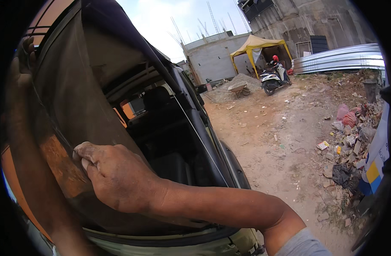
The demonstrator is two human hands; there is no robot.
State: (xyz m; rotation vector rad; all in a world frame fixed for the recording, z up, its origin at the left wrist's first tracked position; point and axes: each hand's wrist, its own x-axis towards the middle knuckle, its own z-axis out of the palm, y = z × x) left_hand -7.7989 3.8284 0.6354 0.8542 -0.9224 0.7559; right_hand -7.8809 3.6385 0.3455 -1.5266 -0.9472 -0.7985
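Note:
A dark canvas flap (67, 81) hangs over the open rear of a soft-top vehicle (191, 96), on the left. My right hand (123, 177) reaches across from the lower right. Its thumb and forefinger are pinched on the flap's left edge, about halfway down. Higher up, at the far left rim, my left hand (23, 64) is raised with its fingers bent around the upper part of the same edge; it is dim and partly cut by the dark rim. A thin line runs along the edge between the two hands. Through the opening show dark seats (157, 100).
Beyond the vehicle lies rough dirt ground (268, 128). A wheelbarrow (239, 88), a gravel pile (244, 80), a parked scooter (274, 79) and a yellow canopy (261, 45) stand farther off. Litter (349, 145) is heaped at the right, near corrugated metal sheets (340, 59).

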